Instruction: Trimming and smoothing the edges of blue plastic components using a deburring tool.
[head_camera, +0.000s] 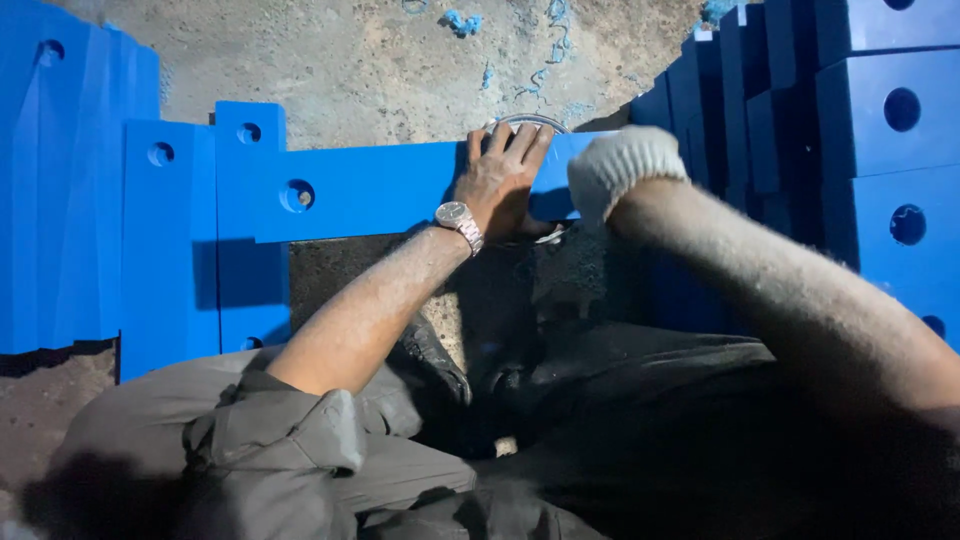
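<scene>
My bare left hand (497, 175), wristwatch (459, 220) on, lies flat with fingers spread on a long, smooth blue plastic bar (370, 188) with a round hole, resting across the dusty floor (380, 70). My white-gloved right hand (618, 170) touches its right end, grip possibly closed; I cannot tell.

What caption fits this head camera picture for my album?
A bare left hand presses flat on a long blue plastic bar with round holes while the white-gloved right hand rests beside it.
</scene>
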